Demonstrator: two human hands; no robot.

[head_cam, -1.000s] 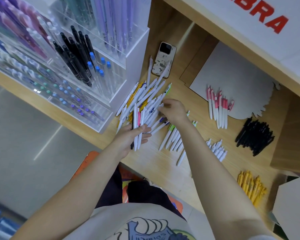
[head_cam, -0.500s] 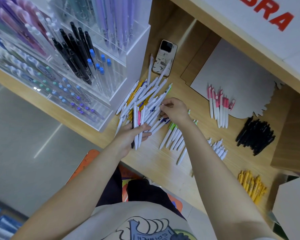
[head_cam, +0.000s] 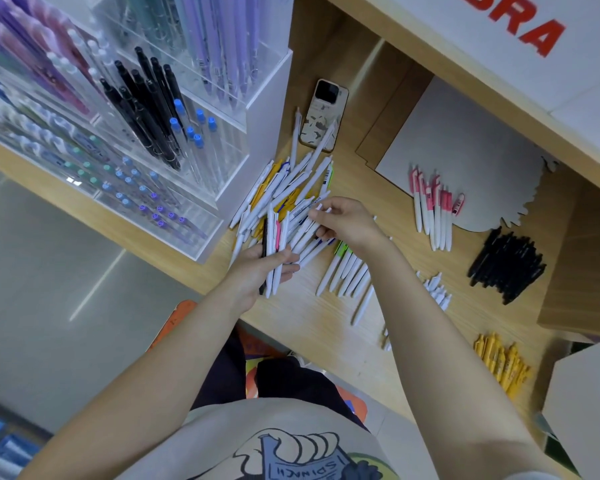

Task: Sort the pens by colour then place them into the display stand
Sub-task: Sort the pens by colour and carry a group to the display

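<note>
Wooden counter [head_cam: 302, 327] carries a clear display stand [head_cam: 174, 140] far left, with an unsorted pen pile [head_cam: 291, 199] just right of it. Sorted groups lie right: pink-clipped pens [head_cam: 432, 209], black pens [head_cam: 506, 268], yellow pens [head_cam: 503, 365]. Left hand [head_cam: 257, 275] grips a few pens [head_cam: 274, 261] at the pile's near edge; right hand [head_cam: 347, 223] pinches a white pen [head_cam: 309, 216].

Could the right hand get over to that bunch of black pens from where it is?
Probably yes. The right hand is pinching a pen in the mixed pile, and the black pens lie uncovered on the wooden counter to its right, with only low pen rows between.
</note>
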